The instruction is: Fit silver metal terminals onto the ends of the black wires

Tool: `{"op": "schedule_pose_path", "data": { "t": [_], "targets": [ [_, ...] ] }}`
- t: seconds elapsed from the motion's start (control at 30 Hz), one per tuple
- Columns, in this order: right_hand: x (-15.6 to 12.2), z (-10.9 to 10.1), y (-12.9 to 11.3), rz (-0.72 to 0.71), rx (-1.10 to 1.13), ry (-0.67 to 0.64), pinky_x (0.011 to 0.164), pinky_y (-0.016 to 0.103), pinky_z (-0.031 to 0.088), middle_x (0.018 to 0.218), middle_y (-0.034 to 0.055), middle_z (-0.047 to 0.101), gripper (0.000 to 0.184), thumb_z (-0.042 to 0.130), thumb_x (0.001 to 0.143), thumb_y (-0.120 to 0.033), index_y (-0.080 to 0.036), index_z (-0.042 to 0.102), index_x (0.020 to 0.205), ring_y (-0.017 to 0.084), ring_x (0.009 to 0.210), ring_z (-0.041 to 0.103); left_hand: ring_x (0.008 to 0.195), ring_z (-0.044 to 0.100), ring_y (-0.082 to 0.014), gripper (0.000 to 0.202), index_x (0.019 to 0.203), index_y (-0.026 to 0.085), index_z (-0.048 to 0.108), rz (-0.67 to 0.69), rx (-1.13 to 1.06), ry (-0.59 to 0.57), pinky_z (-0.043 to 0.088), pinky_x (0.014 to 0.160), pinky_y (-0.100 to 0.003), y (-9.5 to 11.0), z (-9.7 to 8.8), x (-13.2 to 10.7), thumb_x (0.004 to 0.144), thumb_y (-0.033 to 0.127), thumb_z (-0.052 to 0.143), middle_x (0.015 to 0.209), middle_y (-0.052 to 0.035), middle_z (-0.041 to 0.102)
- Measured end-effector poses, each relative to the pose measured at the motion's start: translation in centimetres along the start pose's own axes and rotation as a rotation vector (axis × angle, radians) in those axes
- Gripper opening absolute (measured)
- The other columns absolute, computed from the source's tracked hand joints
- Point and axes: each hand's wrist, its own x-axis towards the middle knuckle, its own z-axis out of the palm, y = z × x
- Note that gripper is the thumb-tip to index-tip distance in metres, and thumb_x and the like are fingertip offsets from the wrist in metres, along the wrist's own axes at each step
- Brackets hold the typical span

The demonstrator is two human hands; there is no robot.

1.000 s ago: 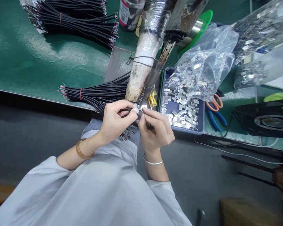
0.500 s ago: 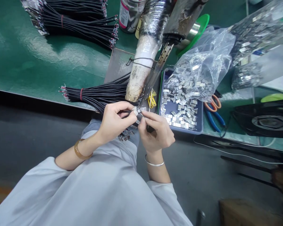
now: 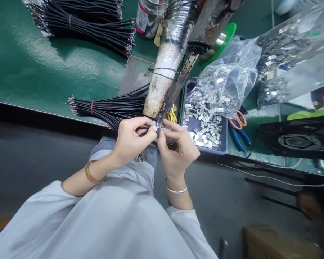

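My left hand (image 3: 131,138) pinches the end of a thin black wire at the bench's front edge. My right hand (image 3: 176,147) is closed in a pinch right beside it, pressing a small metal clip (image 3: 158,125) and a thin solder wire against that wire end. Both hands meet under the tip of a fixed soldering iron (image 3: 175,88), which slants down beside a wrapped white holder (image 3: 162,79). A bundle of black wires (image 3: 108,107) with a red band lies just left of the hands.
A blue tray (image 3: 224,144) of several metal clips sits right of the hands, with an open plastic bag of clips (image 3: 226,77) above it. Blue-handled pliers (image 3: 237,138), a green solder spool (image 3: 221,37), another wire bundle (image 3: 83,25) and a black fan (image 3: 297,140) are on the green bench.
The hands have stayed pinched together, shifting very slightly left. The solder wire in my right hand has dropped lower towards the iron tip.
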Motion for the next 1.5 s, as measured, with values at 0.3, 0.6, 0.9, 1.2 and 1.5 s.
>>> {"op": "schedule_pose_path", "data": {
  "t": [0.3, 0.6, 0.9, 1.2, 1.5],
  "targets": [
    [0.3, -0.3, -0.3, -0.002, -0.004, -0.010, 0.082, 0.032, 0.064, 0.099, 0.0017, 0.081, 0.020, 0.071, 0.086, -0.006, -0.024, 0.063, 0.086, 0.019, 0.095, 0.079, 0.049, 0.029, -0.0056, 0.013, 0.063, 0.016, 0.064, 0.010, 0.014, 0.011, 0.027, 0.046, -0.019, 0.5, -0.1, 0.0, 0.075, 0.017, 0.058, 0.052, 0.0065, 0.043],
    [0.1, -0.2, -0.1, 0.049, 0.038, -0.013, 0.078, 0.030, 0.063, 0.091, -0.0001, 0.079, 0.017, 0.070, 0.089, -0.008, -0.023, 0.064, 0.087, 0.017, 0.091, 0.078, 0.048, 0.026, -0.0052, 0.011, 0.063, 0.016, 0.060, -0.013, 0.060, -0.018, 0.024, 0.046, -0.019, 0.4, -0.1, -0.1, 0.074, 0.018, 0.057, 0.051, 0.0083, 0.034],
    [0.4, -0.3, -0.2, 0.040, 0.020, 0.011, 0.080, 0.033, 0.064, 0.098, 0.0015, 0.080, 0.017, 0.073, 0.087, -0.008, -0.024, 0.068, 0.087, 0.019, 0.091, 0.078, 0.048, 0.032, -0.0052, 0.013, 0.067, 0.016, 0.065, 0.085, 0.084, 0.005, 0.026, 0.044, -0.018, 0.5, 0.0, 0.0, 0.076, 0.016, 0.056, 0.056, 0.0050, 0.051],
    [-0.3, -0.8, 0.0, -0.043, -0.021, -0.036, 0.078, 0.027, 0.064, 0.099, 0.0026, 0.082, 0.019, 0.071, 0.089, -0.008, -0.025, 0.063, 0.090, 0.017, 0.089, 0.080, 0.048, 0.029, -0.0060, 0.011, 0.068, 0.016, 0.064, 0.012, 0.163, -0.101, 0.027, 0.046, -0.018, 0.4, -0.7, -0.2, 0.076, 0.017, 0.057, 0.050, 0.0085, 0.037],
    [-0.3, -0.9, 0.1, 0.180, 0.133, 0.007, 0.061, 0.023, 0.061, 0.087, 0.0000, 0.078, 0.013, 0.072, 0.089, -0.012, -0.022, 0.065, 0.083, 0.014, 0.078, 0.077, 0.067, 0.064, -0.0141, 0.014, 0.085, 0.018, 0.072, 0.351, 0.230, -0.270, 0.051, 0.070, -0.025, -0.9, -3.2, 0.0, 0.094, 0.022, 0.062, 0.076, -0.0039, 0.074]
  ]
}}
